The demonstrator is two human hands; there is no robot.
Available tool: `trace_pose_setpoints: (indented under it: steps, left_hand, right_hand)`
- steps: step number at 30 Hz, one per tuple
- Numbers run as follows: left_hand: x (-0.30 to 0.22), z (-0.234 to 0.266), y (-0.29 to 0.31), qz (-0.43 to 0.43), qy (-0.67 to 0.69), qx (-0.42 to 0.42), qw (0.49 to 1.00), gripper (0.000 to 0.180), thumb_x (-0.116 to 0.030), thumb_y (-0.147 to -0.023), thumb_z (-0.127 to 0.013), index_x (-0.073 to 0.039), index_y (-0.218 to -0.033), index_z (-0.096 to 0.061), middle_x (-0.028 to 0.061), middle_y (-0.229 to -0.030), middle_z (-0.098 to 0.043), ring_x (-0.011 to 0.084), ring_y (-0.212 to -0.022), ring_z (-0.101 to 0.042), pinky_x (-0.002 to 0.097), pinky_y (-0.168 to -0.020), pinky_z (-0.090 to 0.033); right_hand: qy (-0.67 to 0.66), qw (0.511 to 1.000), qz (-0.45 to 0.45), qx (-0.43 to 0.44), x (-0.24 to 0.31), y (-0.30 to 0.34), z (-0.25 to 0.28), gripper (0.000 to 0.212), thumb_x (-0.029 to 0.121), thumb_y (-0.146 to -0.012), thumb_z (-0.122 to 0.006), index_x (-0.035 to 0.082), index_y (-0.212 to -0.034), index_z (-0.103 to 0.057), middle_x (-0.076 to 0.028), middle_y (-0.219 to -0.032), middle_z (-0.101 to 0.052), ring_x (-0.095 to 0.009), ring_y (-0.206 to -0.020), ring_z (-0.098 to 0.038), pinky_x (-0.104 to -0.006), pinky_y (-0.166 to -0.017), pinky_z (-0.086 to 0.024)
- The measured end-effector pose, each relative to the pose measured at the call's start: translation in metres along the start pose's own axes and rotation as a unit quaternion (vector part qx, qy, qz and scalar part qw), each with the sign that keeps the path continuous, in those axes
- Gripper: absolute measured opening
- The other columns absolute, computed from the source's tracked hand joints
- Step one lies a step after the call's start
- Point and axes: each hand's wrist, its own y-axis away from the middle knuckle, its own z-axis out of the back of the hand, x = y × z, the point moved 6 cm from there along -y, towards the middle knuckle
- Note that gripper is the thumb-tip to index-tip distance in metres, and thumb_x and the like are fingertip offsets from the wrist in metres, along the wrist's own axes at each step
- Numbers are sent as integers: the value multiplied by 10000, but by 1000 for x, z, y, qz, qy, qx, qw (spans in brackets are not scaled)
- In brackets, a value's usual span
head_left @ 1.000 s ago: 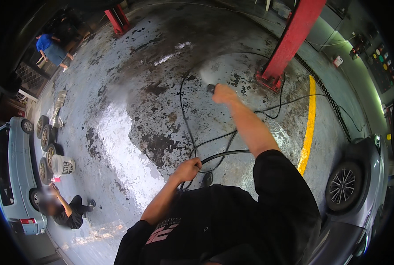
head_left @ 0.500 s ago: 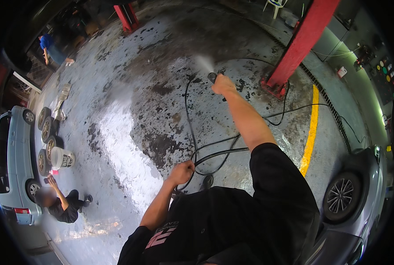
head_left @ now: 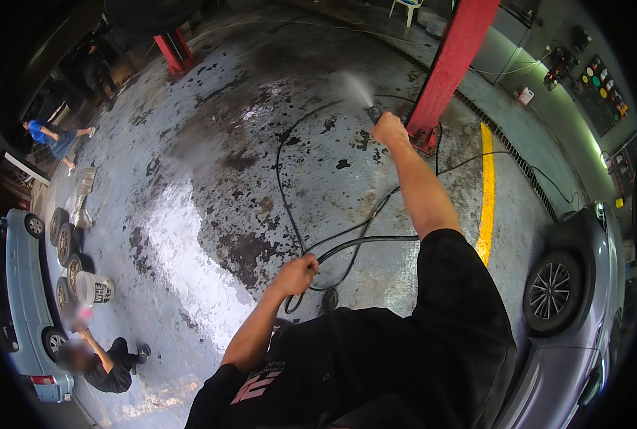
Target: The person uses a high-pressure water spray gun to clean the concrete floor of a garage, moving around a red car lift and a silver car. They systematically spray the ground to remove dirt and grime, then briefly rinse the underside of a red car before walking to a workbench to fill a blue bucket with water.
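Note:
My right hand, arm stretched forward, is wrapped round a black spray gun. A white mist of water fans from its tip toward the far floor. Nearer my body, my left hand is closed on a black hose. The hose runs from there to the right under my right arm, and more of it lies in loose loops on the wet, patchy grey floor.
A red post stands just right of the spray gun. A grey car is at right, beyond a yellow line. At left are a light blue van, several wheels, a white bucket and a crouching person.
My view has shifted. My right hand and the spray have swung right, closer to the red post. The person in blue at far left has moved into a wider stride. My left hand keeps its hold.

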Motion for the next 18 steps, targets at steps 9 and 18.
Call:
trace_pose_setpoints:
  steps: [9,18]
  left_hand:
    - [-20,-7,-14,-35,13,10,999,167,-77,-836,-549,-77,-963,-657,205,-879,-695,411,-892,-667,483,-793,-508]
    - [-16,-12,-8,-52,21,16,998,161,-89,-851,-550,-86,-977,-652,201,-860,-690,403,-875,-667,476,-781,-506]
  right_hand:
    - [-23,997,-47,-59,-58,-21,39,484,230,-851,-669,35,-1291,-615,-232,-1337,-615,-368,-1256,-595,-452,-1046,-487]
    - [-33,992,-83,-94,-90,-9,76,461,222,-839,-666,10,-1248,-641,-231,-1304,-638,-355,-1240,-609,-443,-1034,-497]
